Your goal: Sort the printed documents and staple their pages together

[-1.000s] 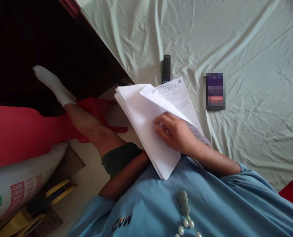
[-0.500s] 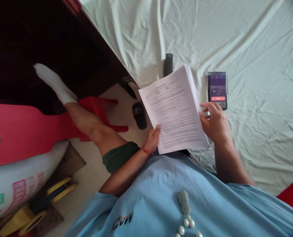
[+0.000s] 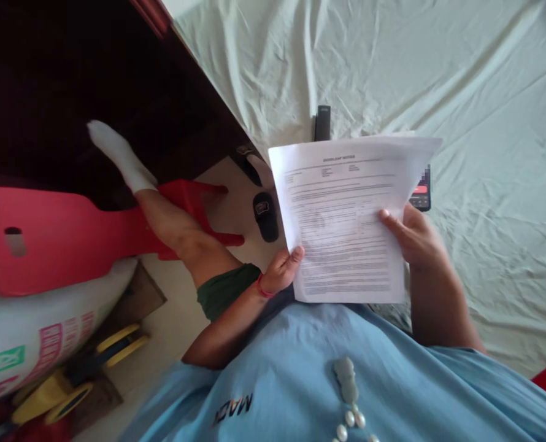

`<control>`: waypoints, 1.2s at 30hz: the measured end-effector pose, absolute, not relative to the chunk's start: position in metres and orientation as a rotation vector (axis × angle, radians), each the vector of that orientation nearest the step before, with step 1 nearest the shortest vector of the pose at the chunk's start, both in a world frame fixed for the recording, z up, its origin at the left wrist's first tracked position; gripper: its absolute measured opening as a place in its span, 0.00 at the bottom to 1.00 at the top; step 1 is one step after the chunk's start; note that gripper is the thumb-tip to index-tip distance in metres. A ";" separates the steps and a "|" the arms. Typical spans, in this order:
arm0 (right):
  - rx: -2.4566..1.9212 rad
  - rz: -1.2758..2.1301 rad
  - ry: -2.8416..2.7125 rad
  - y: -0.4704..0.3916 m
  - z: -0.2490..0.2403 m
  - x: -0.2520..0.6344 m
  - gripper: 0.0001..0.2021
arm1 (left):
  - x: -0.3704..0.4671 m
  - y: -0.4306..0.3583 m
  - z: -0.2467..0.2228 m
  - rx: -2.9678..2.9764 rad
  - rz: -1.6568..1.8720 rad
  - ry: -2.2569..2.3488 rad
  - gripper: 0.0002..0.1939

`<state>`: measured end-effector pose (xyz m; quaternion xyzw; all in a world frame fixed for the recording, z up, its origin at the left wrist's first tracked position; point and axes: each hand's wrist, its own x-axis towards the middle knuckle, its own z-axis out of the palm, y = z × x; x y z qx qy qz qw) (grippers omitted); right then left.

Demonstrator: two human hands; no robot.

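Observation:
A stack of printed paper sheets point(image 3: 342, 227) is held up in front of my blue shirt. My left hand point(image 3: 283, 269) grips its lower left edge, thumb on the front and fingers behind. At the right edge my right hand point(image 3: 413, 236) also grips the stack, its thumb lying over the printed side and its fingers hidden behind. The top right corner of the sheets bends back. Behind that corner lies a phone point(image 3: 422, 197) with a lit screen, partly covered by paper. A dark slim object point(image 3: 322, 123) rests on the cloth beyond the top edge.
A wrinkled pale sheet point(image 3: 484, 123) spreads across the right. On the left are a red plastic chair point(image 3: 61, 239), my outstretched leg in a white sock point(image 3: 121, 153), a printed sack point(image 3: 61, 331) and a yellow and black object point(image 3: 47, 396). Dark slippers point(image 3: 266, 218) lie on the floor.
My right hand has closed on the right edge of the stack, where it was beside it with fingers apart. The stack has turned more upright and now covers much of the phone.

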<state>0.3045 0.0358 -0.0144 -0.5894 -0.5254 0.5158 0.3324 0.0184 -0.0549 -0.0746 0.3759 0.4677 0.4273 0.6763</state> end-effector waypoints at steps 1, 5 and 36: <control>-1.545 1.469 -1.273 0.034 -0.014 0.304 0.29 | 0.018 -0.054 -0.072 0.838 0.952 1.023 0.34; -1.589 1.724 -0.970 0.029 -0.013 0.299 0.26 | 0.020 -0.054 -0.069 0.803 0.942 0.972 0.34; -1.415 0.413 -2.591 0.079 -0.049 0.233 0.25 | 0.042 -0.058 -0.113 0.697 0.789 1.068 0.42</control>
